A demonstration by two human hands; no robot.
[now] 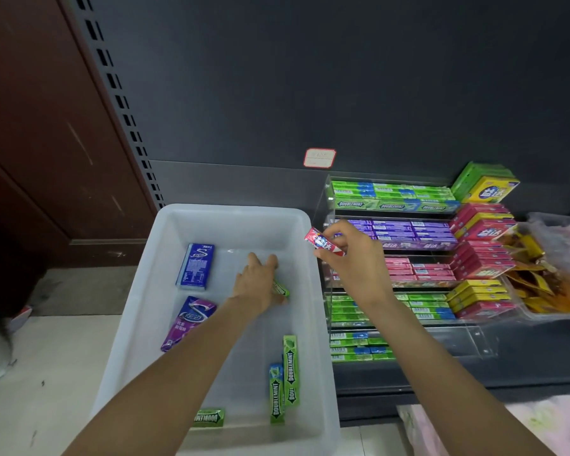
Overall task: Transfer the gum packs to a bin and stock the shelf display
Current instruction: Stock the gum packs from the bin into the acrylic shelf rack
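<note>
Head camera, looking down: a translucent white bin (165, 251) sits on the floor beside a tiered clear shelf display (392, 245) full of gum rows. The left hand (257, 284) reaches into the bin, fingers closed around a green gum pack (281, 288). The right hand (352, 258), just past the bin's right rim in front of the display, pinches a red gum pack (324, 242) between thumb and fingers. Left of the left hand lie a blue pack (195, 266) and a purple pack (188, 322); nearer the wrist lie three green Doublemint sticks (290, 370). Stocking looks partly done: the display's tiers are mostly filled, and several packs remain in the bin.
</note>
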